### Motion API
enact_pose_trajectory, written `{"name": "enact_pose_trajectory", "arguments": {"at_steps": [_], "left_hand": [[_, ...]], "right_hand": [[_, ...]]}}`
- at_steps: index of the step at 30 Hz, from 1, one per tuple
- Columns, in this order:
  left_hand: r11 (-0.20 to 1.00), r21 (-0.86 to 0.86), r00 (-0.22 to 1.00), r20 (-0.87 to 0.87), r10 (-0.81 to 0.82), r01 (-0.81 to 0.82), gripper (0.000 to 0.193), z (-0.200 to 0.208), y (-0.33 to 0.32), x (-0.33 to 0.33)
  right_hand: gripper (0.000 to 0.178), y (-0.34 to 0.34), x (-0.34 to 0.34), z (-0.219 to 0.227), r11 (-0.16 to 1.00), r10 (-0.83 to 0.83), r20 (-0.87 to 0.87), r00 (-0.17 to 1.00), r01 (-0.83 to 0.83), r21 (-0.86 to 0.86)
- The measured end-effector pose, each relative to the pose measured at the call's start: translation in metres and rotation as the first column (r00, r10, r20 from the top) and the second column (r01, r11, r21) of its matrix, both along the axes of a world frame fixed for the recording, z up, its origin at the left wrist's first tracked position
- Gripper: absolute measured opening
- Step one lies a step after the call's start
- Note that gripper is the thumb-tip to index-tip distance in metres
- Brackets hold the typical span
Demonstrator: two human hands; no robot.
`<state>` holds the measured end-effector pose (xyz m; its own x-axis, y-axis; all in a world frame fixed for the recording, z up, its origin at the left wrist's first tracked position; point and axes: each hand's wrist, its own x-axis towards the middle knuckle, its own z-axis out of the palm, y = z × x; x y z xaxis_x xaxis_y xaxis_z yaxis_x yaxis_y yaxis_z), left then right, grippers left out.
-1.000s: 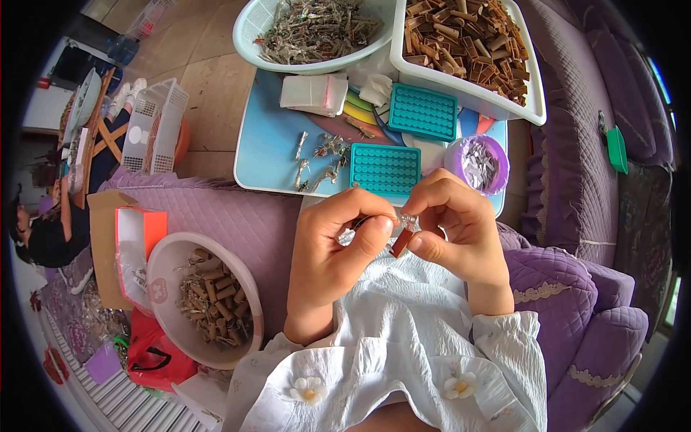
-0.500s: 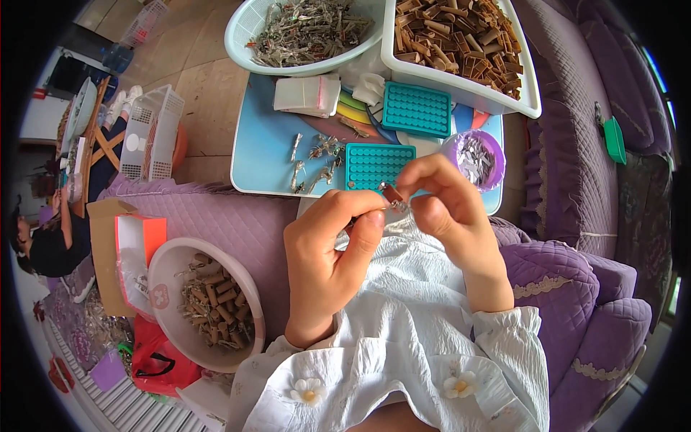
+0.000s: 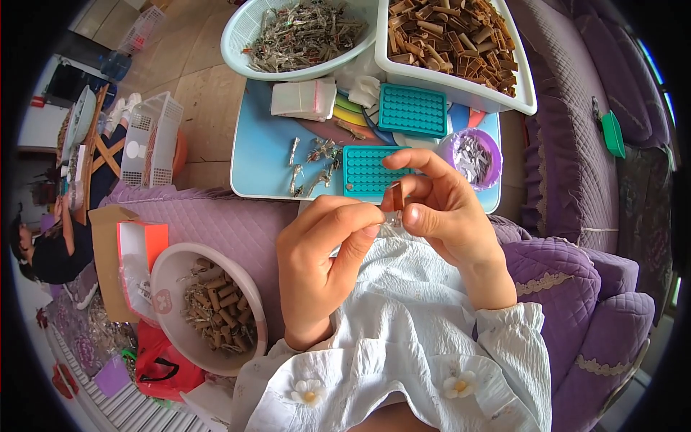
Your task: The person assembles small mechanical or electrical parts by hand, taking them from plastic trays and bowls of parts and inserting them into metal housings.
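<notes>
The left hand (image 3: 317, 263) and right hand (image 3: 453, 223) meet near the middle of the frame, almost touching over the lap. The left is nearly closed, its thumb and index finger pinched together at a small clear, crinkly piece (image 3: 392, 218); the right has a small flat brown piece (image 3: 398, 196) between its thumb and a bent finger, with its index finger raised and apart. The brown piece stands roughly upright, just above the clear one. Just beyond the fingers, a teal tray (image 3: 360, 173) lies on the blue counter (image 3: 255, 155), partly hidden by the right hand, with silvery twisted bundles (image 3: 324, 153) to its left. A purple tub (image 3: 497, 164) of silvery bits stands to its right, a second teal tray (image 3: 413, 110) lies above it, and a stack of clear packets (image 3: 302, 99) lies to the upper left. At the top of the frame, a pale basket (image 3: 232, 43) holds silvery strips, and a white bin (image 3: 525, 86) holds curved brown pieces. Toward the lower left, a pale basin (image 3: 167, 277) of brown tubes stands near an orange-red and white box (image 3: 157, 241) and a red bag (image 3: 169, 371). Another person (image 3: 61, 245) shows at the far left.
</notes>
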<state>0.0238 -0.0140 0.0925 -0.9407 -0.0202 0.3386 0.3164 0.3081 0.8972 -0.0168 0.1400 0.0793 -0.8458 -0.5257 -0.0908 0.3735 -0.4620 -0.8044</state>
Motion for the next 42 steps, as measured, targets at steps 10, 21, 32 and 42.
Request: {"name": "enact_pose_trajectory", "arguments": {"at_steps": [10, 21, 32, 42], "left_hand": [[0.97, 0.241, 0.978, 0.189, -0.09, 0.042, 0.009, -0.001, 0.003, 0.002], [0.893, 0.439, 0.956, 0.206, -0.21, 0.101, 0.012, 0.004, -0.002, 0.006], [0.949, 0.306, 0.988, 0.11, -0.112, 0.074, 0.011, 0.003, -0.009, -0.015], [0.879, -0.313, 0.873, -0.446, 0.199, -0.36, 0.066, -0.03, -0.04, -0.187]], "right_hand": [[0.024, -0.001, 0.003, -0.007, 0.701, -0.071, -0.975, 0.212, 0.706, 0.102], [0.024, 0.005, 0.017, -0.004, 0.932, -0.084, -0.779, 0.621, 0.326, 0.159], [0.039, 0.017, 0.015, 0.006, 0.999, -0.036, -0.179, 0.983, 0.034, -0.019], [0.033, 0.03, -0.005, 0.021, 0.845, -0.115, -0.049, 0.992, 0.072, -0.531]]}}
